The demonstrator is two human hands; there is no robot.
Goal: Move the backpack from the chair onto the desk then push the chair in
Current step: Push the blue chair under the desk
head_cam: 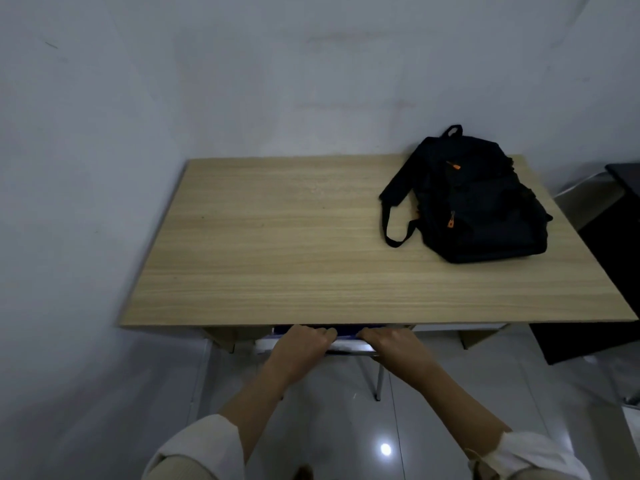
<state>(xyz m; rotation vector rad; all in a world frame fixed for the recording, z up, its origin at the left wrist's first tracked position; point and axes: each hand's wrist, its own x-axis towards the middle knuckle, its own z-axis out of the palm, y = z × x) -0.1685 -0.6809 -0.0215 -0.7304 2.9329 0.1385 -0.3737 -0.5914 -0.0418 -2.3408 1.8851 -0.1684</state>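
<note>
A: Where's the backpack (pixel 474 199)?
B: Flat on the bench (pixel 277 244), far-right part.
A: And the chair (pixel 346 344)?
B: Tucked under the bench's near edge. The left hand (pixel 301 348) and right hand (pixel 393 344), 2 curled grips, hold its back.

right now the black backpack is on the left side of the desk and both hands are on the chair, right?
Not quite: the head view shows the backpack on the right side of the desk, not the left. Both the left hand and right hand are on the chair.
</note>
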